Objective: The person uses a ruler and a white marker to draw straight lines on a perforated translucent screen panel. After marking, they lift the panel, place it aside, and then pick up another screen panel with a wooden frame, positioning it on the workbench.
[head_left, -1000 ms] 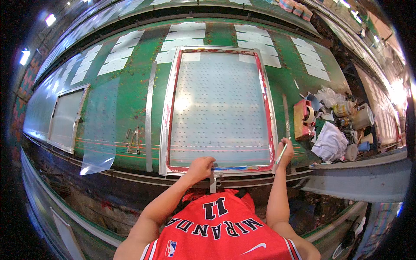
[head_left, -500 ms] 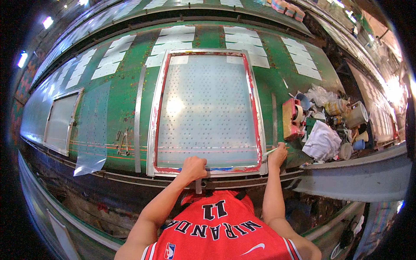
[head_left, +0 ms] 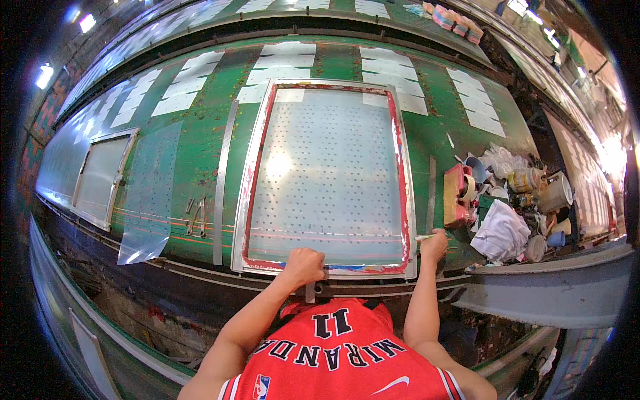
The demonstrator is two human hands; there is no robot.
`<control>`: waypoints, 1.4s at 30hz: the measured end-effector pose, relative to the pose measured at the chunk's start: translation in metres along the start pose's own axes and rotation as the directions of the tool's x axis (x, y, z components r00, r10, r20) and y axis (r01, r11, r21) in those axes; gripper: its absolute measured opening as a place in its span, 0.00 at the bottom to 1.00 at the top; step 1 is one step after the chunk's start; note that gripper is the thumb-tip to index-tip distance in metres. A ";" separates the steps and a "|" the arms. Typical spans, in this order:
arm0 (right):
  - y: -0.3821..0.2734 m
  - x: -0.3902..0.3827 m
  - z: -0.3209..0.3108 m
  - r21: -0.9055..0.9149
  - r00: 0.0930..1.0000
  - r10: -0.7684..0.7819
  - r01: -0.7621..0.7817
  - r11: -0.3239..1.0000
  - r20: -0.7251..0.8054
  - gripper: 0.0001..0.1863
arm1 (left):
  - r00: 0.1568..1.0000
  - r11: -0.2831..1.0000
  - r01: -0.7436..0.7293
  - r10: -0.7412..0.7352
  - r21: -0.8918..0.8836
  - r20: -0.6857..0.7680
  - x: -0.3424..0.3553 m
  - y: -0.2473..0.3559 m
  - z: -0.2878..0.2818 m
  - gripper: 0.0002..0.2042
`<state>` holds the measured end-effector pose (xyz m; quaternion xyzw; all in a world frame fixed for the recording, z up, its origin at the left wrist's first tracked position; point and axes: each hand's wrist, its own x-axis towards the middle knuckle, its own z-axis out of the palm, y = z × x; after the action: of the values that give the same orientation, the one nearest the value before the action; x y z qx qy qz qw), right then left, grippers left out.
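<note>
A large printing screen (head_left: pixel 323 180) with a metal frame, red and blue smears round its edge and rows of small dark marks lies on the green table (head_left: pixel 448 143). My left hand (head_left: pixel 303 265) is closed on its near edge, above a metal bracket (head_left: pixel 311 292). At the screen's near right corner, my right hand (head_left: pixel 433 245) holds a thin pale stick (head_left: pixel 423 237), lying nearly level with its tip by the frame. A metal strip (head_left: pixel 225 187) lies along the screen's left.
Left lie a smaller framed screen (head_left: pixel 103 180), a clear sheet (head_left: pixel 147 200) and wrenches (head_left: pixel 197 220). Right are a tape dispenser (head_left: pixel 459 193), white rags (head_left: pixel 500 230) and several containers (head_left: pixel 555 193). Rows of white panels (head_left: pixel 390 70) line the table's far part; a beam (head_left: pixel 547 297) runs near right.
The stick in my right hand has swung from steeply slanted to nearly level toward the frame. My left hand stays at the near edge. The view has shifted slightly.
</note>
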<state>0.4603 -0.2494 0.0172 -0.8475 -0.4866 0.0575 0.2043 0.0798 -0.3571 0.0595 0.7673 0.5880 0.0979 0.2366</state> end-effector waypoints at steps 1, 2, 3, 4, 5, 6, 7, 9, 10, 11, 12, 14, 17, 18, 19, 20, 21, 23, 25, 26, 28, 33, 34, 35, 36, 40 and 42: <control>-0.001 0.002 -0.002 0.003 0.999 0.026 -0.026 1.000 0.030 0.19 | 1.000 1.000 0.003 -0.003 -0.002 0.018 0.001 -0.001 -0.001 0.08; -0.001 0.003 -0.004 0.003 0.999 0.033 -0.033 0.999 0.038 0.19 | 0.999 1.000 0.006 -0.006 0.008 0.035 0.002 -0.001 -0.002 0.08; -0.001 0.003 -0.005 0.004 0.998 0.040 -0.040 0.999 0.045 0.18 | 0.999 1.000 0.007 -0.007 -0.004 0.039 0.002 -0.001 -0.002 0.08; -0.002 0.004 -0.006 0.001 0.998 0.046 -0.046 0.999 0.046 0.18 | 0.999 1.000 0.009 -0.008 -0.005 0.043 0.003 -0.001 -0.003 0.08; -0.003 0.005 -0.004 0.012 0.998 0.051 -0.051 0.999 0.049 0.17 | 0.999 1.000 0.012 -0.012 0.005 0.049 0.003 -0.002 -0.005 0.08; -0.004 0.006 -0.002 0.019 0.997 0.055 -0.056 0.998 0.046 0.17 | 0.999 1.000 0.015 -0.014 -0.012 0.048 0.003 -0.002 -0.005 0.07; -0.005 0.006 0.000 0.032 0.998 0.058 -0.059 0.998 0.038 0.16 | 0.999 1.000 0.020 -0.020 -0.018 0.050 0.002 -0.002 -0.005 0.07; -0.004 0.009 0.003 -0.018 0.999 0.016 -0.015 1.000 0.030 0.15 | 0.998 0.999 0.034 -0.033 -0.030 0.056 0.001 -0.003 -0.005 0.06; -0.004 0.011 0.004 -0.040 1.000 -0.008 0.008 0.999 0.023 0.14 | 0.997 0.998 0.044 -0.041 -0.036 0.058 0.000 -0.003 -0.004 0.06; -0.004 0.015 0.004 0.022 1.000 0.009 -0.009 1.000 0.015 0.14 | 0.997 0.998 0.055 -0.053 -0.034 0.062 -0.002 -0.005 -0.004 0.06; -0.004 0.020 0.003 0.084 1.000 0.027 -0.027 0.996 0.010 0.14 | 0.997 0.995 0.060 -0.055 -0.084 0.062 -0.004 -0.007 -0.004 0.06; -0.005 0.026 0.002 0.120 1.000 0.024 -0.022 0.993 -0.018 0.13 | 0.995 0.982 0.081 -0.069 -0.168 0.078 -0.006 -0.011 -0.005 0.08; -0.020 0.031 0.006 0.586 0.994 0.048 0.022 0.810 -0.103 0.12 | 0.989 0.968 0.093 -0.062 -0.235 0.135 -0.010 -0.018 -0.007 0.11; -0.024 0.028 0.005 0.789 0.999 -0.034 0.054 0.611 -0.043 0.11 | 0.990 0.967 0.075 -0.043 -0.244 0.134 -0.010 -0.020 -0.006 0.11; -0.031 0.025 0.007 0.765 0.991 -0.128 0.102 0.636 -0.026 0.10 | 0.993 0.967 0.041 -0.012 -0.253 0.116 -0.011 -0.022 -0.006 0.12; -0.037 0.022 0.007 0.732 0.977 -0.214 0.151 0.664 -0.007 0.08 | 0.996 0.965 -0.002 0.025 -0.262 0.085 -0.012 -0.024 -0.005 0.12; -0.043 0.019 0.007 0.705 0.951 -0.310 0.217 0.675 0.004 0.07 | 0.996 0.932 0.080 -0.058 -0.352 0.071 -0.012 -0.026 -0.004 0.11; -0.059 0.012 0.011 0.646 0.907 -0.420 0.299 0.703 0.038 0.09 | 0.976 0.828 0.201 -0.214 -0.524 0.037 -0.011 -0.033 -0.004 0.10; -0.072 -0.004 0.014 0.603 0.819 -0.574 0.464 0.649 -0.012 0.10 | 0.907 0.861 0.185 -0.335 -0.474 -0.254 -0.008 -0.050 -0.012 0.09; -0.075 -0.010 0.014 0.612 0.783 -0.623 0.496 0.616 -0.007 0.12 | 0.839 0.872 0.194 -0.385 -0.450 -0.385 -0.006 -0.061 -0.018 0.08; -0.078 -0.024 0.013 0.625 0.721 -0.692 0.521 0.581 0.043 0.15 | 0.754 0.853 0.170 -0.435 -0.494 -0.492 -0.007 -0.084 -0.034 0.11; -0.084 -0.051 0.018 0.605 0.648 -0.739 0.520 0.604 0.181 0.22 | 0.754 0.954 0.177 -0.289 -0.241 -0.589 -0.008 -0.107 -0.042 0.23; -0.084 -0.054 0.020 0.606 0.622 -0.758 0.531 0.592 0.196 0.22 | 0.736 0.971 0.199 -0.239 -0.134 -0.634 -0.009 -0.107 -0.040 0.23; -0.084 -0.056 0.022 0.603 0.600 -0.768 0.534 0.593 0.224 0.22 | 0.716 0.975 0.219 -0.183 -0.032 -0.674 -0.010 -0.108 -0.037 0.24; -0.085 -0.057 0.024 0.615 0.560 -0.810 0.580 0.535 0.176 0.21 | 0.693 0.958 0.286 -0.214 -0.009 -0.688 -0.010 -0.110 -0.036 0.25; -0.083 -0.063 0.029 0.569 0.521 -0.813 0.599 0.564 0.258 0.17 | 0.619 0.879 0.477 -0.331 0.006 -0.712 -0.006 -0.129 -0.041 0.31; -0.083 -0.065 0.030 0.547 0.517 -0.805 0.600 0.584 0.293 0.16 | 0.609 0.856 0.516 -0.388 -0.026 -0.692 0.000 -0.140 -0.044 0.33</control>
<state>0.3509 -0.2588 0.0165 -0.4640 -0.8069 0.2835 0.2309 -0.0589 -0.3191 0.0309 0.5215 0.8135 0.2536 -0.0449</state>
